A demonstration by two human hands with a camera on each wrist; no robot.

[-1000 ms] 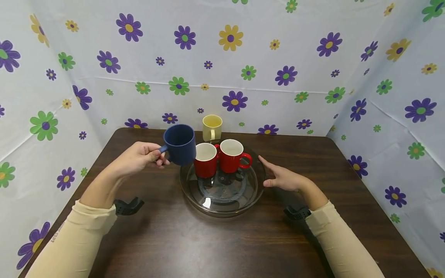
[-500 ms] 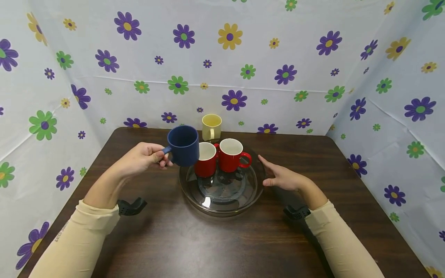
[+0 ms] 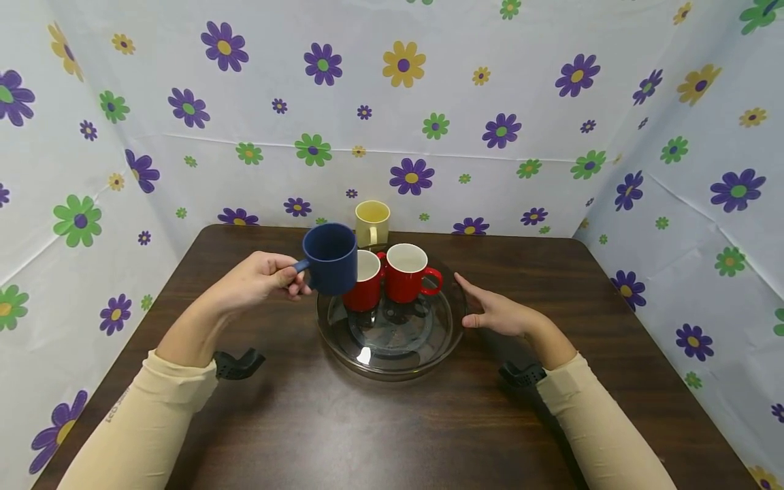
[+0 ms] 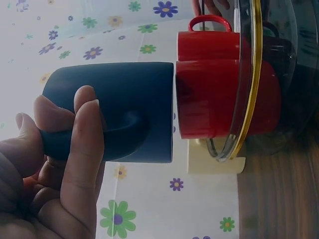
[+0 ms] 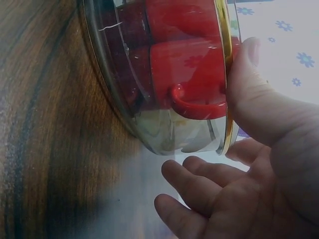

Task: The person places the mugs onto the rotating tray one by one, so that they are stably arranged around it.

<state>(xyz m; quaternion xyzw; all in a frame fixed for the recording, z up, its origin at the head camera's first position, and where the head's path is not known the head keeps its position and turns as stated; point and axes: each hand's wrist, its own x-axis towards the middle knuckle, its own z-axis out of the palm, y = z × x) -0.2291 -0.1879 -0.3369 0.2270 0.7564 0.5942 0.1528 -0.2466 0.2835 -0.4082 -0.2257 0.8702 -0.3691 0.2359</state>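
My left hand (image 3: 254,280) pinches the handle of a dark blue mug (image 3: 333,272), holding it upright in the air. In the head view the mug overlaps the left red mug (image 3: 365,298); the left wrist view shows it just above that mug's rim, with a narrow gap. Two red mugs with white insides stand upright in a round clear glass dish; the right red mug (image 3: 404,282) has its handle turned right. At the right side of the dish (image 3: 392,373), my right hand (image 3: 501,312) touches the rim with its thumb, fingers extended outside the wall.
A pale yellow mug (image 3: 371,228) stands behind the dish, near the back edge of the dark wooden table (image 3: 367,439). White cloth walls (image 3: 533,143) with printed flowers enclose the table at the back and both sides.
The blue mug has moved right and slightly down in my left hand, from the dish's left side to over part of the left red mug. My right hand has stayed in place.
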